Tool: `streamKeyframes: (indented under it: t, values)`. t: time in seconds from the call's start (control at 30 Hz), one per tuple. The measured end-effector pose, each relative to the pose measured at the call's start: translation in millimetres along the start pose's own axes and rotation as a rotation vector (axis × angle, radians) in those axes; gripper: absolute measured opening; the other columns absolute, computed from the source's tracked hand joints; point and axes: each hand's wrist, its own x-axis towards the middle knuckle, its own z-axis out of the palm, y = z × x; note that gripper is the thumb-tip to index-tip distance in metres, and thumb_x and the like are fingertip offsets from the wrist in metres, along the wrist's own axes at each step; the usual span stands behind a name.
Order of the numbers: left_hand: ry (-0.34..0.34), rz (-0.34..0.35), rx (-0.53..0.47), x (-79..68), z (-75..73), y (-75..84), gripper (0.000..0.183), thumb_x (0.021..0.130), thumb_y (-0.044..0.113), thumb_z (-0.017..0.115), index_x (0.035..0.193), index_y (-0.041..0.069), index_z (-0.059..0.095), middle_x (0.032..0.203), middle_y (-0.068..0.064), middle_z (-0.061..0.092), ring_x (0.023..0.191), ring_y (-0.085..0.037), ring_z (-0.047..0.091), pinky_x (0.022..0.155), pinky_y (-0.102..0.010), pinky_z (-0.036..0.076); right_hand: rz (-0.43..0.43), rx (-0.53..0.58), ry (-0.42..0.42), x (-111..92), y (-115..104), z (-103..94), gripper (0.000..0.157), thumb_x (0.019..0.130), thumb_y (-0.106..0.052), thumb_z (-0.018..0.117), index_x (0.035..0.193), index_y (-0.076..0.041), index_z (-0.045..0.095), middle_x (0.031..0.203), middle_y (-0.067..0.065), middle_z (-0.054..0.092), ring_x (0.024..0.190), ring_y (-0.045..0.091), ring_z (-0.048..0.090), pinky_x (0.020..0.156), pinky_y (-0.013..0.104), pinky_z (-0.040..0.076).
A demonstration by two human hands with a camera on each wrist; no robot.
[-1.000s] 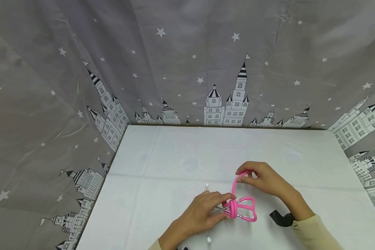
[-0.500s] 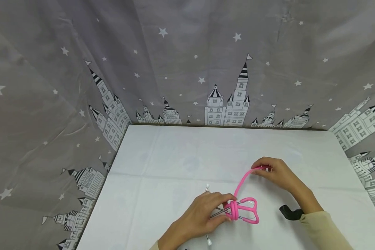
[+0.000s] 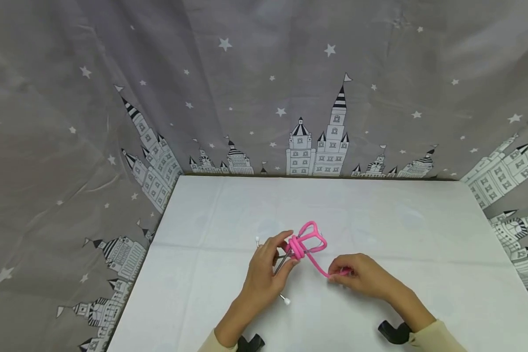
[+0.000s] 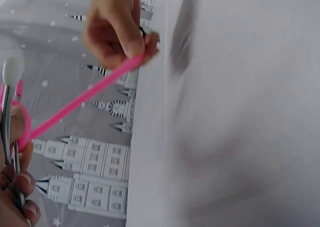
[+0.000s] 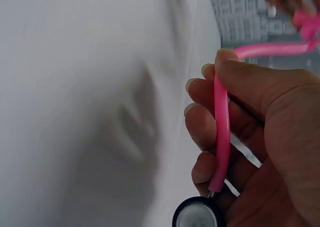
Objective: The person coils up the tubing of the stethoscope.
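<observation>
A stethoscope with pink tubing has its coil (image 3: 297, 248) wound round the metal ear tubes. My left hand (image 3: 261, 278) grips the ear tubes and the coil between thumb and fingers. White ear tips (image 3: 287, 300) stick out on both sides of that hand. Beyond the coil a pink loop (image 3: 322, 247) points away from me. My right hand (image 3: 363, 276) pinches the free pink tube (image 4: 82, 99), which runs taut from the coil. In the right wrist view, the round chest piece (image 5: 197, 216) hangs at the tube's end by the palm; the head view hides it.
The hands work above a white-covered table (image 3: 229, 210). A grey curtain (image 3: 246, 88) printed with castles and stars stands along its back and sides. Black wrist mounts (image 3: 396, 333) sit by both sleeves.
My left hand has lifted the coiled stethoscope up and to the left, tilting it. My right hand has brought the free tube from above the coil down to its lower right.
</observation>
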Motion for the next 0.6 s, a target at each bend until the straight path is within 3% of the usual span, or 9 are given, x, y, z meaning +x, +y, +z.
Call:
streamKeyframes:
  t: [0.27,0.5,0.6]
  values:
    - [0.035,-0.090,0.109,0.5,0.2,-16.7,0.062,0.096,0.024,0.082,0.153,0.024,0.057,0.109,0.004,0.069,0.087,-0.012,0.059,0.076,-0.025,0.048,-0.101,-0.145,0.004,-11,-42,8.5,0.006,0.099,-0.026,0.080,0.100,-0.030,0.077,0.090,-0.026,0.068,0.082,-0.008,0.057,0.075,0.021,0.054]
    - [0.041,-0.098,0.180,-1.4,1.0,-24.2,0.060,0.093,0.024,0.085,0.149,0.019,0.061,0.108,0.001,0.072,0.095,-0.016,0.068,0.077,-0.031,0.051,-0.208,-0.354,0.146,-20,-77,-17.2,0.017,0.093,-0.017,0.082,0.100,-0.031,0.074,0.091,-0.026,0.064,0.082,-0.005,0.054,0.072,0.017,0.050]
    - [0.026,-0.073,0.201,-2.6,2.0,-23.8,0.059,0.093,0.024,0.085,0.147,0.017,0.063,0.105,0.000,0.072,0.094,-0.016,0.067,0.078,-0.031,0.051,-0.241,-0.383,0.202,-21,-87,-30.2,0.023,0.088,-0.012,0.083,0.099,-0.029,0.073,0.091,-0.025,0.064,0.080,-0.005,0.053,0.070,0.016,0.050]
